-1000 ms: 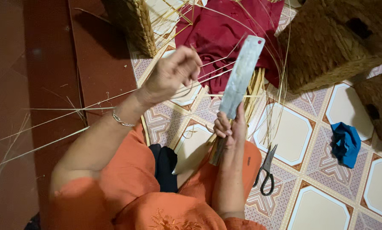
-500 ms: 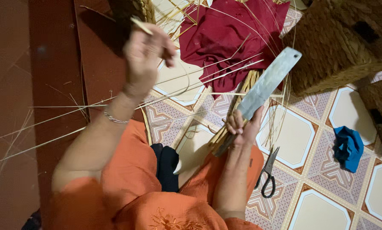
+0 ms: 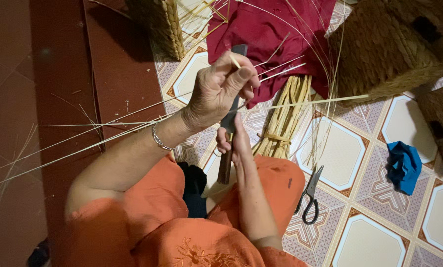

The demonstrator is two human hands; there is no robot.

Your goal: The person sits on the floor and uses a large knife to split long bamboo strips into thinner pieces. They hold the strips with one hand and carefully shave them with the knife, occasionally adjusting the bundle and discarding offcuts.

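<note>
Our left hand (image 3: pixel 221 91) pinches a thin straw (image 3: pixel 234 61) between fingertips; our right hand (image 3: pixel 231 141) grips the knife (image 3: pixel 230 118) handle, blade pointing far. Scissors (image 3: pixel 310 195) lie right.

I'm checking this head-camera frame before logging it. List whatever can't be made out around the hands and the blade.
- Blade: mid-length hidden behind the left hand, head view; edge-on, its face unreadable.
- Right hand: its grip on the wooden handle faces away.
- Woven basket: cut off by the top edge.
- Thin strand: too fine to tell where it meets the blade.
</note>
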